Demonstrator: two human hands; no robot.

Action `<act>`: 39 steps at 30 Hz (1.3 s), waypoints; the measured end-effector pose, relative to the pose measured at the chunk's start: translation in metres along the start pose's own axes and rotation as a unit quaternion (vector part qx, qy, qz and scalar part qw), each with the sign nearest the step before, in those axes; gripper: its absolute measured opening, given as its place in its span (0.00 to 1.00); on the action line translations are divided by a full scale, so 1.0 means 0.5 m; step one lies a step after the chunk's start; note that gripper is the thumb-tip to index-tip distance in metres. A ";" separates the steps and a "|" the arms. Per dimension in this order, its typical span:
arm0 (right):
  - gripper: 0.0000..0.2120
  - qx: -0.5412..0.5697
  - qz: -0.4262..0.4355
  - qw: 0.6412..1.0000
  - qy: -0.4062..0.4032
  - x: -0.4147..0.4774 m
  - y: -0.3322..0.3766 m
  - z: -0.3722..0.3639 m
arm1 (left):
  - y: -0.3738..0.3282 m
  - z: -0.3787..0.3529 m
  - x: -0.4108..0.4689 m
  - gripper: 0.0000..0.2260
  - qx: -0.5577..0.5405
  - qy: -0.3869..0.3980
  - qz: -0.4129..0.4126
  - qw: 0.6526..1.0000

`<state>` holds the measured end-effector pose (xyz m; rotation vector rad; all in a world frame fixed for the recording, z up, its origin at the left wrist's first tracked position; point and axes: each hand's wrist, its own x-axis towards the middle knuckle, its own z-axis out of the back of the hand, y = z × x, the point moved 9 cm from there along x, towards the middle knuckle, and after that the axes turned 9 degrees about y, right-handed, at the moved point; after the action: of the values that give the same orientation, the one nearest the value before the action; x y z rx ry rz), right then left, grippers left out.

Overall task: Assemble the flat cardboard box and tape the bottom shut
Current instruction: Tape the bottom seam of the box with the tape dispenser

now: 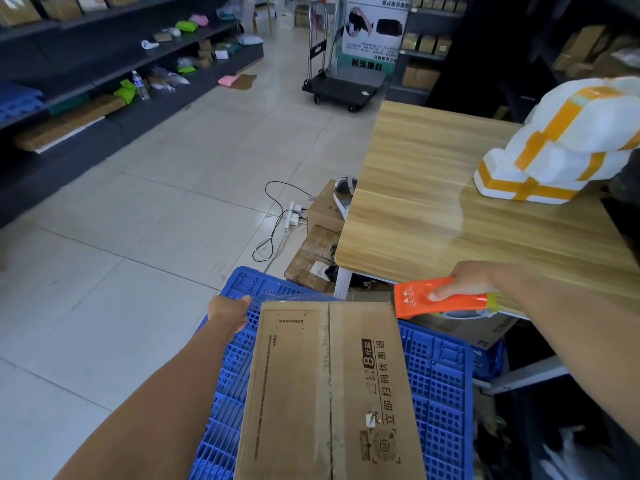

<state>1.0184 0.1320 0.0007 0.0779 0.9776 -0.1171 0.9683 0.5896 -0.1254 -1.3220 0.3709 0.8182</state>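
Note:
A brown cardboard box (329, 389) with black print stands on a blue plastic pallet (440, 386), its closed flaps facing up and meeting along a centre seam. My left hand (230, 311) is at the box's far left corner with fingers curled; whether it touches the box or holds clear tape I cannot tell. My right hand (464, 280) grips an orange tape dispenser (433, 297) just past the box's far right corner, at the table's edge.
A wooden table (450, 202) stands on the right with a white foam parcel (561, 143) bound in yellow tape. Cables and a power strip (291, 216) lie on the tiled floor by stacked boxes. Dark shelves line the left; a black trolley (341, 88) stands far back.

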 end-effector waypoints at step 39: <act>0.38 0.031 0.029 0.999 0.004 0.010 -0.030 -0.036 | -0.093 -0.482 -0.258 0.31 0.581 0.231 -0.318 0.713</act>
<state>1.0043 0.1191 -0.0139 0.1643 0.9796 -0.0948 0.9633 0.3191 -0.0647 -0.3195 0.6246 -0.3973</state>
